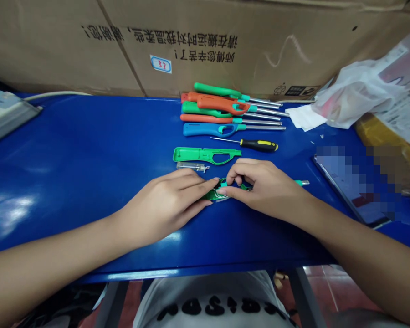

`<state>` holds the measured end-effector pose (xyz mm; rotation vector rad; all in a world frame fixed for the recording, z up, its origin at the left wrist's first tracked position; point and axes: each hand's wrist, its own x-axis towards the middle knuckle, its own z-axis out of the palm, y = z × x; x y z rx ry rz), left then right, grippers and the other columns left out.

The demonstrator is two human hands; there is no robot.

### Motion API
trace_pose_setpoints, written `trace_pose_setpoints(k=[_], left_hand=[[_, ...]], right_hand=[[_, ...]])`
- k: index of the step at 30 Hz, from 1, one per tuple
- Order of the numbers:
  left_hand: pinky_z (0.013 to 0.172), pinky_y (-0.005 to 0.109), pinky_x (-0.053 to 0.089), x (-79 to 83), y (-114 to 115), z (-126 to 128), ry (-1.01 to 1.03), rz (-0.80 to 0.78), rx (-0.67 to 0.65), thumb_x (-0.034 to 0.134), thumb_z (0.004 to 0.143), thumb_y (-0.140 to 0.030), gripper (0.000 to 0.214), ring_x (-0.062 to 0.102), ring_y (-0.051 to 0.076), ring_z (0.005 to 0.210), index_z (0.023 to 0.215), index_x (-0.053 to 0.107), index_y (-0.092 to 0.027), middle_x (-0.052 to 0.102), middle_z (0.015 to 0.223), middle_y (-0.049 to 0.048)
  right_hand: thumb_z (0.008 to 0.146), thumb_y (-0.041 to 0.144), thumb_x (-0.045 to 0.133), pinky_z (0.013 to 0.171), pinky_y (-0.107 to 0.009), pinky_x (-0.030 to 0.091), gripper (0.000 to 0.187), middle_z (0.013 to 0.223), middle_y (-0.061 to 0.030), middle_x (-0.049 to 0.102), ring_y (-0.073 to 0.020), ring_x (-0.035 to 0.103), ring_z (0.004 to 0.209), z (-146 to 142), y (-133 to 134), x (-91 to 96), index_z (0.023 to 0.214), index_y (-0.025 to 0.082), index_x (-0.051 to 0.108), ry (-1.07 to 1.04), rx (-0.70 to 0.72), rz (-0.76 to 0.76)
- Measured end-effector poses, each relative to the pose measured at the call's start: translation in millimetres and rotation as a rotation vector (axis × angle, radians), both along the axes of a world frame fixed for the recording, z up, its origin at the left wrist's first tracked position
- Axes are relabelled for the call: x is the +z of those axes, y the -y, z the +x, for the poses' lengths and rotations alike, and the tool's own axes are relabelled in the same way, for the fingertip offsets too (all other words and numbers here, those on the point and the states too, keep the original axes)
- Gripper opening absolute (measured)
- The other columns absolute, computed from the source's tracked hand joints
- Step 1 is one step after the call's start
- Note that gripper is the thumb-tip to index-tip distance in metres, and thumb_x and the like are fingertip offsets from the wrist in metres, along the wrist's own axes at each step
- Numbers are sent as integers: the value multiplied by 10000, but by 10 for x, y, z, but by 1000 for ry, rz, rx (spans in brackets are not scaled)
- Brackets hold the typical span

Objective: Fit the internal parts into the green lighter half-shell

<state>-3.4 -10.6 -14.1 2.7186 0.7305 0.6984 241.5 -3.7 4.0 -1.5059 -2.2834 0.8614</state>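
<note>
Both of my hands meet on an opened green gas lighter that lies flat on the blue table, near its front edge. My left hand clasps the handle end, fingers nearly straight and close together. My right hand pinches it by the trigger with curled fingertips. Its metal nozzle pokes out past my right hand. Just behind lie a green shell half, a small metal part, a yellow-handled screwdriver and a stack of assembled lighters.

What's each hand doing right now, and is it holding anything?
Left hand: open, fingers stretched flat onto the green lighter.
Right hand: closed, fingertips pinching the same lighter at its middle.
</note>
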Motion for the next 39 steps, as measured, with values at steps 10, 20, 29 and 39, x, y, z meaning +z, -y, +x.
trace_pose_setpoints(k=[10, 20, 29, 39], left_hand=[[950, 414, 567, -14, -36, 5, -54, -19, 15, 581, 1021, -220, 300, 635, 258, 1087, 1281, 678, -108, 663, 1153, 137], [951, 418, 597, 31, -38, -23, -86, 128, 16, 598, 1009, -211, 277, 683, 264, 1120, 1270, 667, -147, 695, 1228, 125], [913, 427, 586, 50, -45, 6, -82, 143, -47, 617, 993, -192, 265, 687, 268, 1064, 1242, 707, -169, 716, 1213, 117], [851, 421, 611, 92, -60, 12, -187, 217, -91, 514, 1041, -191, 287, 684, 268, 1011, 1217, 740, -172, 729, 1212, 129]], right_hand=[[846, 399, 749, 669, -275, 396, 185, 801, 22, 643, -120, 526, 727, 196, -92, 123, 823, 218, 721, -22, 104, -74], [871, 361, 709, 596, -267, 363, 176, 713, 29, 600, -105, 472, 632, 194, -110, 149, 789, 205, 708, -60, 80, -34], [880, 283, 700, 630, -265, 390, 77, 861, 2, 651, -118, 518, 705, 254, -67, 209, 884, 206, 702, 15, 186, 25], [915, 225, 669, 642, -284, 378, 14, 888, 2, 647, -131, 549, 738, 229, -42, 224, 911, 212, 668, 122, 243, 52]])
